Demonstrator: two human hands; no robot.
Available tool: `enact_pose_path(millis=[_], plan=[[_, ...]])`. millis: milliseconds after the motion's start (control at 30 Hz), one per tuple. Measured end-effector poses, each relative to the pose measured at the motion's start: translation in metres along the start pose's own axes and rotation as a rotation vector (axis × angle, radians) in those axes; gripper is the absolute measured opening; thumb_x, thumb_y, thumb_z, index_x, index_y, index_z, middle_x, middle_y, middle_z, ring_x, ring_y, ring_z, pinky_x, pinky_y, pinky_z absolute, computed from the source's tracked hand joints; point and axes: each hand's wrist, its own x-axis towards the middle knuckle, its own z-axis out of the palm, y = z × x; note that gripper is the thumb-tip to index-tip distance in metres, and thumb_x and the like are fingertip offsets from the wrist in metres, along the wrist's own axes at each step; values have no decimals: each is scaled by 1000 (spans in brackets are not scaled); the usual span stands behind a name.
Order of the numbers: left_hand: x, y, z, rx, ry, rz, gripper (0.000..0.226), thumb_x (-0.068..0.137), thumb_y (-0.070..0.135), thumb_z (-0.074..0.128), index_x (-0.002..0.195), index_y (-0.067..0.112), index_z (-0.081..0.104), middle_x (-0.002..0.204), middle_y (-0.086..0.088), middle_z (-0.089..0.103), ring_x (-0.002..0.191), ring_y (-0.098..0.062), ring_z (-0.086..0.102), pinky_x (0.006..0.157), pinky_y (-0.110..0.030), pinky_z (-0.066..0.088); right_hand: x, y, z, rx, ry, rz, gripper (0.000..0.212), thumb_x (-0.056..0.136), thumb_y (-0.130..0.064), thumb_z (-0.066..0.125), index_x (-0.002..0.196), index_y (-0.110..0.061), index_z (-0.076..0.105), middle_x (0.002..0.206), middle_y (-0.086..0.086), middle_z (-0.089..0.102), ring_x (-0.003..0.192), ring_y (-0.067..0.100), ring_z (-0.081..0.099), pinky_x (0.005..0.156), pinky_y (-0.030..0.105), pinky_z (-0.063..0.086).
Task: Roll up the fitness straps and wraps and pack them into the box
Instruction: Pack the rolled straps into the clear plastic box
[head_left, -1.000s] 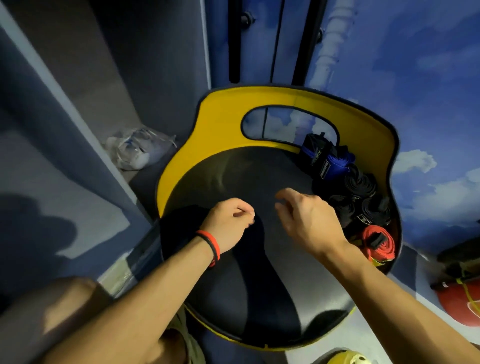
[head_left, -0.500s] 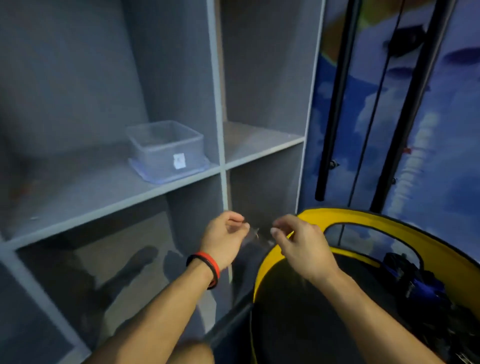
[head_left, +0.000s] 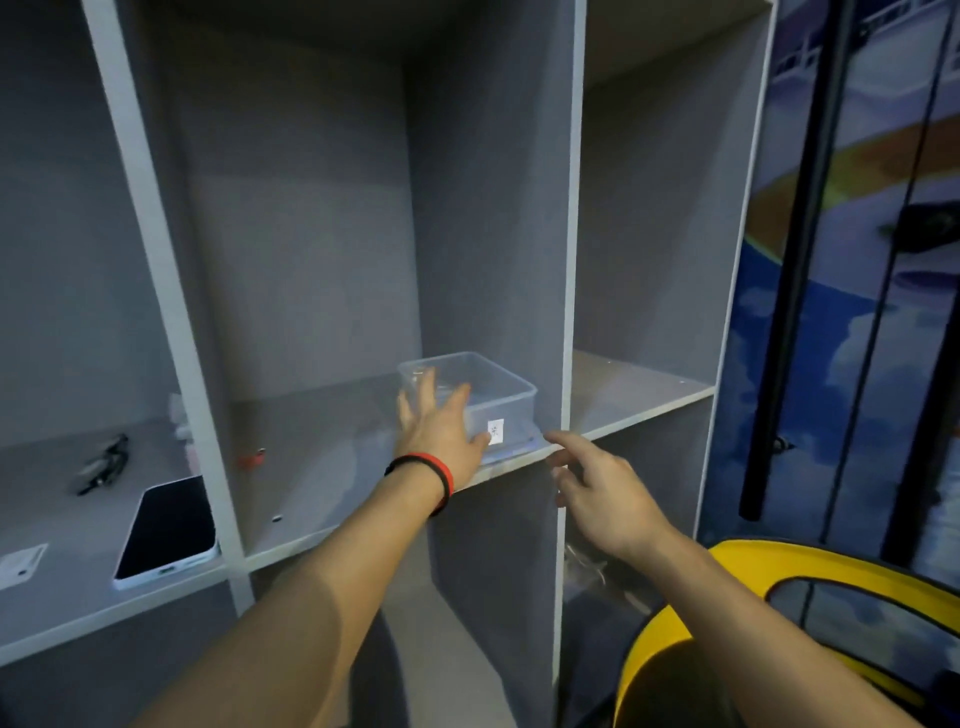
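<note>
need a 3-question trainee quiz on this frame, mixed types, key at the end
1. Multiple choice: which wrist wears the red-and-black band? A left, B right, C both.
2. True or false: the clear box stands on a shelf, in the compartment to the right of the phone.
3. Fill in: the chair rim at lower right is ___.
Key: 1 A; 2 true; 3 yellow.

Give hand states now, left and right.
Left hand: open, fingers spread at the clear box, not gripping it.
Right hand: open, holding nothing.
</note>
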Motion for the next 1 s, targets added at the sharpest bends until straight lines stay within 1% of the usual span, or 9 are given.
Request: enact_pose_path(millis=[100,233,467,567,633,733,833,900,1000], plan=[[10,-10,11,-89,-83,-68,40,91,37,66,126,22,53,153,-3,25,117,-34,56,100,-40,47,-2,0,-3,9,-14,-1,48,105,-31,47,146,-53,35,126,-22,60,107,13,66,97,42,55],[11,-15,13,-194,83,-94,14,92,22,62,92,16,50,121,-4,45,86,-32,59,83,-42,52,-1,0,-10,11,1,25,48,104,-33,46,143,-58,32,131,-24,57,116,18,62,101,45,53],[-24,-8,-11,-155,217,5,16,92,23,65,90,17,50,109,2,48,86,-26,58,74,-38,49,8,-17,-12,155,23,25,56,101,-50,53,153,-37,36,149,-10,51,120,19,63,100,49,55],[-61,0,-22,-191,285,78,19,91,22,68,90,19,49,109,7,46,80,-22,56,68,-35,44,8,-34,-16,520,12,195,50,100,-63,43,143,-40,50,130,-12,62,104,19,70,81,43,64],[-87,5,-24,-207,329,161,22,90,21,70,90,21,47,112,9,45,79,-20,56,67,-34,44,4,-37,-23,666,-12,233,48,102,-66,34,132,-40,62,119,-14,71,101,15,73,82,40,64],[-118,15,-14,-268,309,280,25,88,12,72,87,21,49,126,10,42,100,-16,60,80,-38,55,-11,-21,-28,710,45,205,42,105,-57,39,123,-35,69,112,-12,76,100,8,74,87,36,61],[-138,30,15,-432,209,323,28,80,0,73,86,22,56,148,9,29,136,-16,46,102,-41,52,-34,14,-32,680,159,209,31,100,-51,49,117,-41,72,114,-13,76,108,13,71,104,52,52],[-151,45,39,-595,132,324,30,81,-3,70,94,23,62,156,12,23,142,-3,35,109,-28,45,-59,43,-37,684,226,254,26,102,-47,49,115,-48,71,113,-20,74,112,12,69,107,53,50],[-164,80,78,-840,8,206,39,93,3,63,126,24,57,147,12,41,122,24,40,92,0,39,-106,93,-49,665,299,367,44,94,-60,50,135,-47,60,129,-28,65,129,10,57,114,52,43]])
